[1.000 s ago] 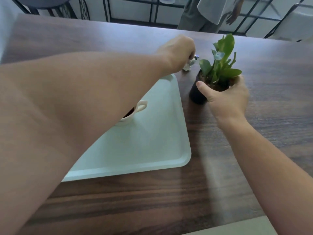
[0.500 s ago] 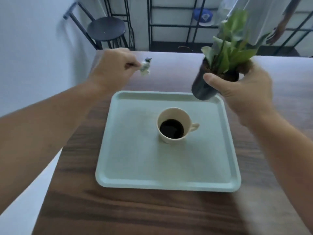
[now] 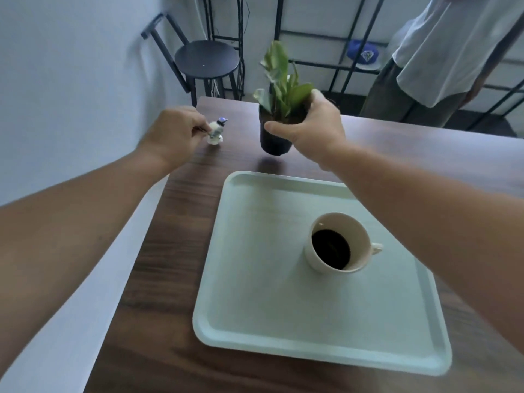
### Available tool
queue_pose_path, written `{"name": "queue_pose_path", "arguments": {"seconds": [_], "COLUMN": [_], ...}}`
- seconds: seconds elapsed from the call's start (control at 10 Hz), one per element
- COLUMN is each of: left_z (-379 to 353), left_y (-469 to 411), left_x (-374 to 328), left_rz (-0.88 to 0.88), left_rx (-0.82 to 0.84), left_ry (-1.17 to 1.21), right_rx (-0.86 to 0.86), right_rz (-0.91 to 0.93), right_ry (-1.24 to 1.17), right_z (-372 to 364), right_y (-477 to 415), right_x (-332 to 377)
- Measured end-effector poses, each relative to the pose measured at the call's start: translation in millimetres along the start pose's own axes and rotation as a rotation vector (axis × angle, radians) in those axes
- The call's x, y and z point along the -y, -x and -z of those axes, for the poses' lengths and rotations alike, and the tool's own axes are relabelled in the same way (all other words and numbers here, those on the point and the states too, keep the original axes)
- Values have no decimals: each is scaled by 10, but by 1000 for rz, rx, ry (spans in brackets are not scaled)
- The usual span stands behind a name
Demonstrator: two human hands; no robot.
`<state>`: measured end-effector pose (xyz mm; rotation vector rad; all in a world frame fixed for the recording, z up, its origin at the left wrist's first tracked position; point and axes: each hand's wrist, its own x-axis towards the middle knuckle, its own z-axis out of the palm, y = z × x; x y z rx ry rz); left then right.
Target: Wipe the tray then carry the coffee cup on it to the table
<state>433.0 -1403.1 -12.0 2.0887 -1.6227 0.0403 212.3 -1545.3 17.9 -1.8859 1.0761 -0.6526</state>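
Note:
A pale green tray (image 3: pixel 255 293) lies on the dark wooden table (image 3: pixel 158 279). On it stands a cream coffee cup (image 3: pixel 337 245) with dark coffee, its handle pointing right. My left hand (image 3: pixel 175 134) pinches a small white and blue figurine (image 3: pixel 216 131) at the table's far left corner, its base at the tabletop. My right hand (image 3: pixel 309 129) grips the rim of a black pot with a green plant (image 3: pixel 276 120), held just beyond the tray's far edge, low over the table.
A black stool (image 3: pixel 207 61) stands behind the table's far left corner, by the white wall. Black metal shelving with a blue cap (image 3: pixel 365 55) runs along the back. Another person (image 3: pixel 442 58) stands at the far right.
Both hands have carried their objects toward the table's far left: the plant pot went from above the tray's right corner to beyond its far edge, and the figurine came down to the tabletop.

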Motion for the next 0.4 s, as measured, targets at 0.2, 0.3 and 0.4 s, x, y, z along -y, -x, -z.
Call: {"name": "queue_pose_path", "arguments": {"seconds": [0.2,0.3,0.4], "left_z": [-84,-106,-123], "left_y": [-24,-29,6], "left_x": [28,39,54], "left_rz": [0,-27,31], "left_rx": [8,13,32], "left_ry": [17,8,11], "right_rx": [58,93,125], "right_rz": [-21,-24,-60], "right_ry": [36,45,76], "right_z": [-122,-101,-57], "right_y": [-33,-46,25], "right_x": [-146,-113,-70]}}
